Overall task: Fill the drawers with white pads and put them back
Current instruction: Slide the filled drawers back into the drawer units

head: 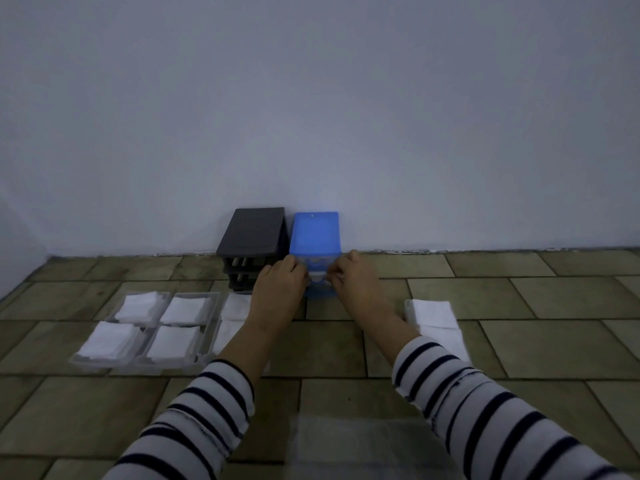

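Gripping a clear drawer (317,268) between both hands' fingers (298,268).

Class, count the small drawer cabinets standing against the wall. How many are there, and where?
2. The black cabinet stands on the left; the blue cabinet stands beside it on the right, behind both hands. None seems hidden.

Tiled floor along the wall, with organizers, drawers and pads set out on it.

On the olive tiled floor (519,299) a black organizer (251,233) and a blue organizer (316,233) stand side by side against the wall; clear drawers (114,363) of white pads (180,344) sit left, and a loose pad stack (434,315) lies right.
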